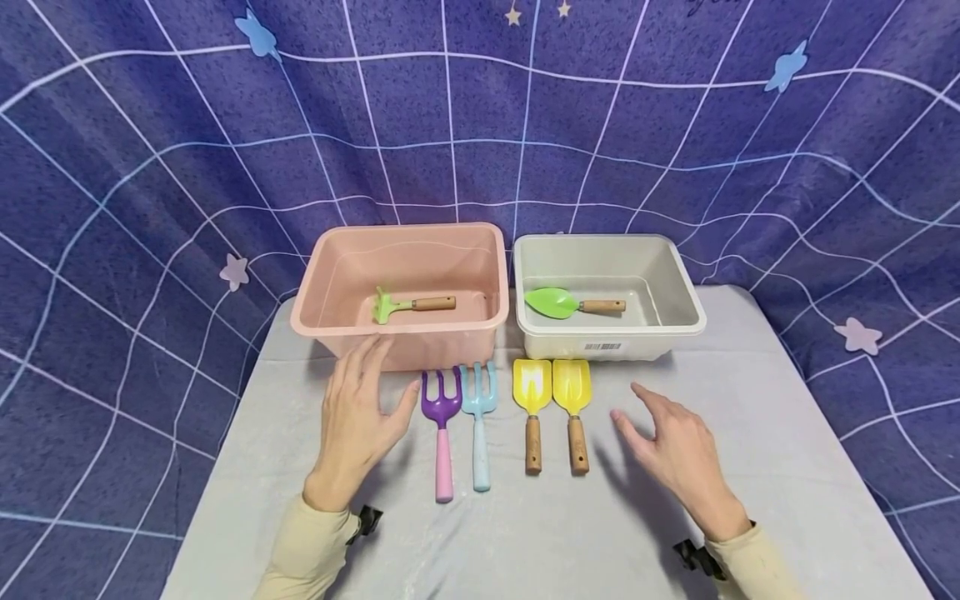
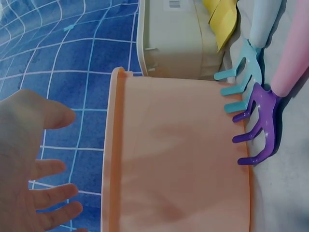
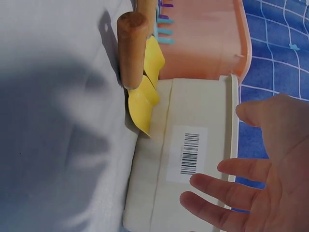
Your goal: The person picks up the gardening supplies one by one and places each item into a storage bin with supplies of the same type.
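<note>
Left grip (image 1: 356, 429) and right grip (image 1: 678, 452) spread loosely, both empty.

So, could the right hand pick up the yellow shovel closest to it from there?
Probably yes. The right hand holds nothing, and nothing shows between it and the nearer yellow shovel, which lies on the table with its wooden handle uncovered.

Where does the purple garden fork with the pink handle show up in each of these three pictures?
Head: slightly left of centre, below the middle; the purple garden fork has its tines pointing up.
Left wrist: toward the right, tines pointing left, pink handle cut off at the edge.
Right wrist: only purple tine tips, at the top edge.
Shared landmark: the pink plastic bin.
</note>
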`<state>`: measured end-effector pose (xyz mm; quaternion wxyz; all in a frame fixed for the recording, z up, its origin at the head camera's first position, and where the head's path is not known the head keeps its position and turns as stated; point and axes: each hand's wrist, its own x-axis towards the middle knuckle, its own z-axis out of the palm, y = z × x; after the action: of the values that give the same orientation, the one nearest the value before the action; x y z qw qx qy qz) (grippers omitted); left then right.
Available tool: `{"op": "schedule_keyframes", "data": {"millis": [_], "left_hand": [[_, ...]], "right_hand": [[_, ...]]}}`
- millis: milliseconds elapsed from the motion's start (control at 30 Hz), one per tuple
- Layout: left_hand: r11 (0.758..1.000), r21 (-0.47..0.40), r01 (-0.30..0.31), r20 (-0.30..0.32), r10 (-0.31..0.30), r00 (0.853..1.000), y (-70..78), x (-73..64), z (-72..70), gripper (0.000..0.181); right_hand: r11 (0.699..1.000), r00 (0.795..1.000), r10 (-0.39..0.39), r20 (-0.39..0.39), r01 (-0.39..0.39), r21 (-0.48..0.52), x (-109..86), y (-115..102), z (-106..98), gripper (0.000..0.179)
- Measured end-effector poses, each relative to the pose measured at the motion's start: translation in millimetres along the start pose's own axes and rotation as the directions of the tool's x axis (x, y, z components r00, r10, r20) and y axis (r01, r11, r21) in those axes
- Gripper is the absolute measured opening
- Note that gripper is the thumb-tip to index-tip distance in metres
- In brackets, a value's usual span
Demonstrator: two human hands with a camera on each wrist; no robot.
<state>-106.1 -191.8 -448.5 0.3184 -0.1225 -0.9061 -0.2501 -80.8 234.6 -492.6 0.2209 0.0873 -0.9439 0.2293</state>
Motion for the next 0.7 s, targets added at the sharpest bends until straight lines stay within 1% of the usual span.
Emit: {"op": "schedule_keyframes", "data": {"millis": [233,433,700], "left_hand": [[1.0,-0.01,0.012,0.028,-0.011,1.0,3.9,-0.1,4.1,0.069],[1.0,-0.013,-0.008,0.036,0.008,0.999,7.8,-0.5,8.6,0.068],[0.999,-0.027,-0.032,0.02,0.032,0.999,9.6,2.5,11.0,0.064]], "right_hand": [[1.0,1.0,0.013,0.014,-0.013,-0.001,-1.6,-1,1,0.054],[1.0,0.999,0.027,0.042,-0.027,0.002,-3.7,-2,4,0.054],[0.999,0.995,0.048,0.089,-0.049,0.008,-8.3,-5,9,0.055]]}}
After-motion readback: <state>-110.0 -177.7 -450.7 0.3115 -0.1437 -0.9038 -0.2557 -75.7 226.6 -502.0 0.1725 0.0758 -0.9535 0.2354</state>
